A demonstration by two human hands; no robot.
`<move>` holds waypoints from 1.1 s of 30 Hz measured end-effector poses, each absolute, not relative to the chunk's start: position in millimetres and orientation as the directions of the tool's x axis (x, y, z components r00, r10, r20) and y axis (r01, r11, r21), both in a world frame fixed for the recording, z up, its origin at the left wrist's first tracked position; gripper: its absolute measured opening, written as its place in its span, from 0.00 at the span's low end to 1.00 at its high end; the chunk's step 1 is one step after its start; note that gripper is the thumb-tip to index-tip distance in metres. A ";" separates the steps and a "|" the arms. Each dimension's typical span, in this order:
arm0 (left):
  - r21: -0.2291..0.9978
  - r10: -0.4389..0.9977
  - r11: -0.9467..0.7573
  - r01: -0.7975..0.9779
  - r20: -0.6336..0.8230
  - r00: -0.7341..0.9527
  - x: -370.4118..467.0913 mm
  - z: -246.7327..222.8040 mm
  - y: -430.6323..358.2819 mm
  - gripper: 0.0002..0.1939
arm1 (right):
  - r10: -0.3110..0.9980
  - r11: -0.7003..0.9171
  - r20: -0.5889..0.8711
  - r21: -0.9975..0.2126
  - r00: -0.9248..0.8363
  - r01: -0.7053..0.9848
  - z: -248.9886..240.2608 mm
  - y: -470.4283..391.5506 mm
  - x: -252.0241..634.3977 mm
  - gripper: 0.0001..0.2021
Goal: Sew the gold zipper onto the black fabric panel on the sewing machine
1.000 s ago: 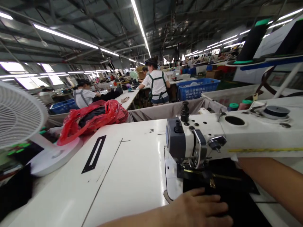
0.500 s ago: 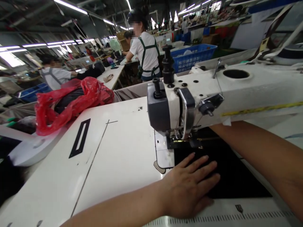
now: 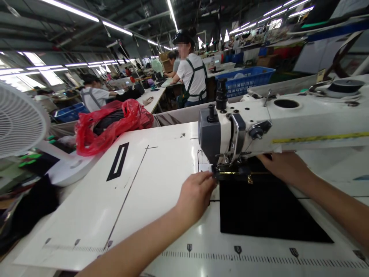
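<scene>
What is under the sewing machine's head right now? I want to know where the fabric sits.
Under the sewing machine head lies the far edge of the black fabric, with a gold zipper strip. The left hand pinches that edge; the right hand reaches behind. The needle is hidden.

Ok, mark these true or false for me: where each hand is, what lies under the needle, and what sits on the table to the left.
1. The left hand pinches the near left corner of the black fabric by the needle. True.
2. The right hand rests on the red plastic bag. False: it lies under the sewing machine arm, at the fabric's far edge.
3. The fabric under the presser foot is white. False: it is black, with a gold zipper along its far edge.
4. A white fan stands at the table's left end. True.
5. A ruler scale runs along the table's near edge. True.
</scene>
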State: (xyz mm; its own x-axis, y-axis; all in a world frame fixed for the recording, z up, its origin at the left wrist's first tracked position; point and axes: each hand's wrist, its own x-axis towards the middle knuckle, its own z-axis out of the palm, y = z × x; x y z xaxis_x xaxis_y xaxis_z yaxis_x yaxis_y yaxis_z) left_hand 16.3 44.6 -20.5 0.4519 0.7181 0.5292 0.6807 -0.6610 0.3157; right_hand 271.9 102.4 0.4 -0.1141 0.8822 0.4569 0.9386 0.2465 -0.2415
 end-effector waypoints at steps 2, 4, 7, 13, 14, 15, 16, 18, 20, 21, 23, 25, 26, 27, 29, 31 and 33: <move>0.205 0.691 -0.665 0.718 0.535 0.487 12.9 -30.0 54.6 0.10 | 0.857 0.356 0.464 -0.222 -0.223 0.908 -3.5 84.7 263.9 0.08; 0.118 0.665 -0.677 0.726 0.521 0.535 15.2 -37.1 60.1 0.10 | 0.781 0.534 0.493 -0.208 -0.384 0.819 -11.8 67.4 249.3 0.09; 0.037 0.647 -0.675 0.737 0.509 0.567 21.4 -40.4 61.1 0.09 | 0.656 0.692 0.528 -0.136 -0.539 0.709 -26.6 57.3 225.6 0.12; -0.040 0.586 -0.701 0.712 0.536 0.608 23.6 -34.7 61.1 0.10 | 0.646 0.693 0.455 -0.013 -0.613 0.721 -34.6 67.7 213.1 0.15; -0.047 0.577 -0.709 0.703 0.535 0.618 23.2 -33.8 61.8 0.11 | 0.652 0.690 0.440 -0.007 -0.618 0.723 -33.3 67.7 213.4 0.15; -0.053 0.568 -0.716 0.696 0.534 0.626 22.9 -32.9 62.6 0.11 | 0.660 0.686 0.425 -0.005 -0.620 0.727 -32.0 67.1 213.6 0.15; -0.059 0.560 -0.723 0.689 0.533 0.634 22.6 -32.3 63.4 0.11 | 0.670 0.680 0.410 -0.005 -0.619 0.733 -30.9 66.3 213.4 0.16; -0.068 0.548 -0.732 0.678 0.533 0.645 22.4 -31.6 64.3 0.11 | 0.690 0.666 0.386 -0.006 -0.613 0.746 -29.5 64.9 212.5 0.16; -0.073 0.542 -0.734 0.675 0.535 0.648 22.7 -31.6 64.2 0.11 | 0.701 0.657 0.372 -0.005 -0.608 0.754 -29.0 64.6 211.5 0.15; -0.074 0.542 -0.733 0.676 0.537 0.647 23.0 -31.7 63.9 0.10 | 0.702 0.657 0.367 -0.005 -0.610 0.754 -28.8 65.0 211.4 0.15; -0.075 0.547 -0.727 0.683 0.537 0.642 23.8 -31.9 63.0 0.10 | 0.695 0.667 0.362 -0.001 -0.621 0.745 -27.9 66.4 211.7 0.15; -0.075 0.558 -0.722 0.688 0.526 0.642 24.7 -31.9 62.1 0.09 | 0.685 0.676 0.364 0.005 -0.631 0.737 -26.7 68.0 212.4 0.15; -0.073 0.564 -0.719 0.691 0.520 0.642 25.0 -31.9 61.9 0.09 | 0.681 0.679 0.368 0.008 -0.634 0.734 -26.1 68.6 212.8 0.15; -0.071 0.569 -0.717 0.694 0.514 0.641 25.3 -31.8 61.7 0.09 | 0.675 0.683 0.373 0.010 -0.636 0.730 -25.8 69.1 213.0 0.15; -0.070 0.577 -0.711 0.700 0.510 0.637 25.7 -31.6 61.8 0.09 | 0.666 0.687 0.390 0.011 -0.636 0.727 -25.8 69.5 213.2 0.15; -0.073 0.579 -0.704 0.707 0.516 0.631 25.6 -31.5 62.3 0.09 | 0.660 0.689 0.405 0.009 -0.632 0.725 -26.7 69.3 213.3 0.16; -0.075 0.575 -0.708 0.702 0.516 0.635 25.4 -31.5 63.2 0.09 | 0.661 0.684 0.417 0.005 -0.623 0.729 -27.9 69.0 213.3 0.17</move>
